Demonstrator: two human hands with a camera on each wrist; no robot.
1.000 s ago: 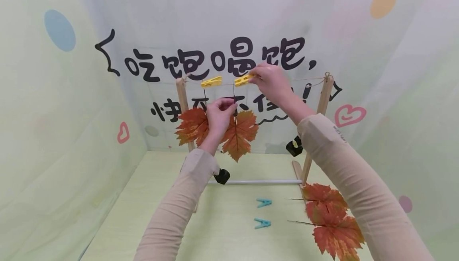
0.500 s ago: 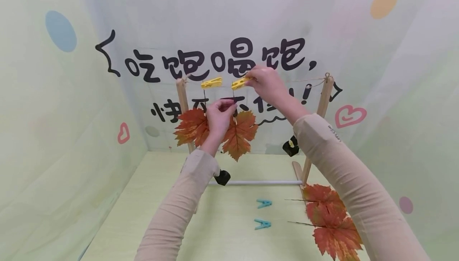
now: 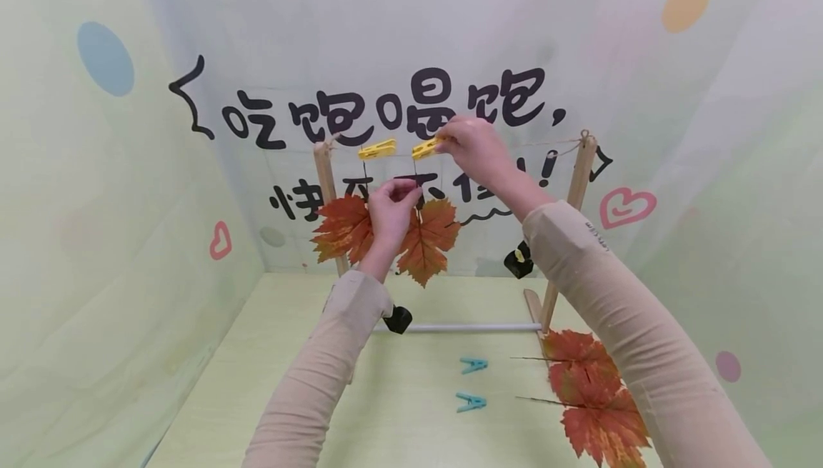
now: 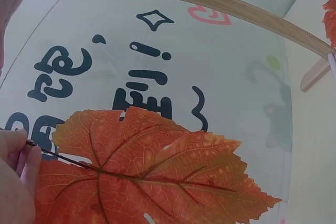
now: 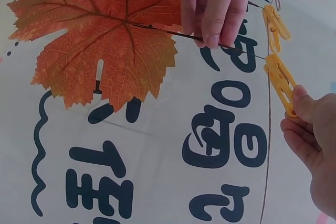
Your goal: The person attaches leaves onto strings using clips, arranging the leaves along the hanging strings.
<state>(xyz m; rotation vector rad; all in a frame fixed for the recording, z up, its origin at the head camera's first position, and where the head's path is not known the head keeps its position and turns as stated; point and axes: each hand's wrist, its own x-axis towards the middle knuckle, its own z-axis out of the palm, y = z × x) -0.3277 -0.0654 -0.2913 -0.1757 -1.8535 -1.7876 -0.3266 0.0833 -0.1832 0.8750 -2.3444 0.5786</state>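
Observation:
My left hand (image 3: 391, 216) pinches the thin dark stem of an orange-red artificial maple leaf (image 3: 427, 243), which hangs tip down. The thumb and fingers of my right hand (image 3: 479, 150) grip the rear end of a yellow clothespin (image 3: 424, 148). In the right wrist view, this clothespin (image 5: 281, 83) lies across the string (image 5: 266, 161), its front end at the top of the stem. To its left, another yellow clothespin (image 3: 377, 149) sits on the string, with a second maple leaf (image 3: 343, 228) hanging below, partly behind my left hand.
Wooden posts (image 3: 581, 178) hold the string at both ends, and a white rod (image 3: 476, 327) joins them low down. Two teal clothespins (image 3: 474, 365) lie on the table (image 3: 411, 425). More maple leaves (image 3: 607, 425) lie at the right, partly under my right forearm.
My right hand has shifted slightly left and down with the yellow clothespin, bringing its front end onto the stem's top. The left hand stays nearly still on the stem.

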